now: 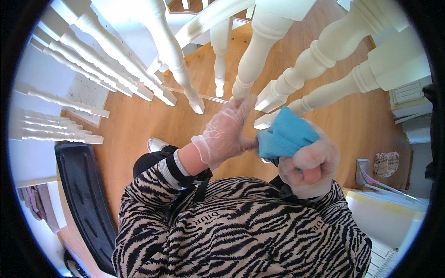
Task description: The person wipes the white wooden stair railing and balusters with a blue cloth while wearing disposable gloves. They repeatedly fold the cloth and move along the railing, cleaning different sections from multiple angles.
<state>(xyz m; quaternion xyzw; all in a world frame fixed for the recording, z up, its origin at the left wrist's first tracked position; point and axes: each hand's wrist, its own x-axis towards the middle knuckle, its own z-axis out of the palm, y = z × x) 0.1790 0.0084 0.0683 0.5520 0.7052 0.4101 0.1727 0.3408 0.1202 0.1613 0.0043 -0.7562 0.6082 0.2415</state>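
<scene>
My left hand [226, 135], in a clear thin glove, reaches up to the lower part of a white turned wooden baluster [259, 45]. Its fingertips are blurred against the baluster, and the thumb stands apart from them. Whether the fingers grip the wood I cannot tell. A folded blue cloth [288, 135] is held in my right hand [311, 166], also gloved. The cloth lies just below the foot of another white baluster [313, 57] and partly covers the one beside it [347, 81]. Motion blurs the right hand.
More white balusters [114, 48] line the left side above a wood-look floor [125, 121]. A long black tray [81, 194] lies at lower left. To the right are a dustpan [363, 170], a checked cloth item [386, 164] and a white appliance or cabinet [382, 219].
</scene>
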